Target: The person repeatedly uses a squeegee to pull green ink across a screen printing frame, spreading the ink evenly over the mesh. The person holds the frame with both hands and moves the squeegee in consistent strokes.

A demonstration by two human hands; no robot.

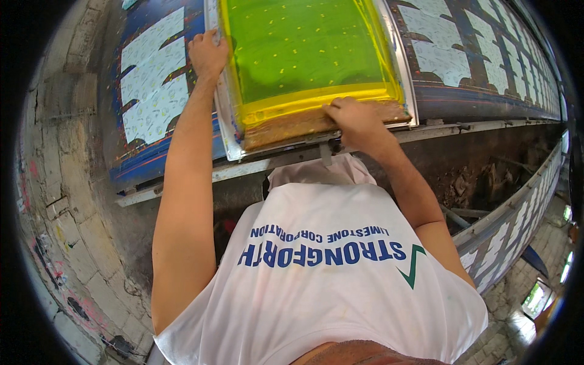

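A printing screen [307, 48] with green mesh, a yellow border, a silver metal frame and a brown band along its near end lies on the long printing table. My left hand [208, 53] grips the frame's left edge, fingers curled over it. My right hand [356, 121] holds the near end at the brown band [274, 134], fingers bent over it. On the blue table top left of the screen lie pale patterned pieces [152, 91]; similar pieces [441, 64] lie to the right.
A metal rail [474, 128] runs along the table's near edge, just beyond my white shirt. Another long table [505, 240] with pale pieces is at the right. A worn block floor [82, 243] runs along the left, and tiled floor [517, 322] shows at lower right.
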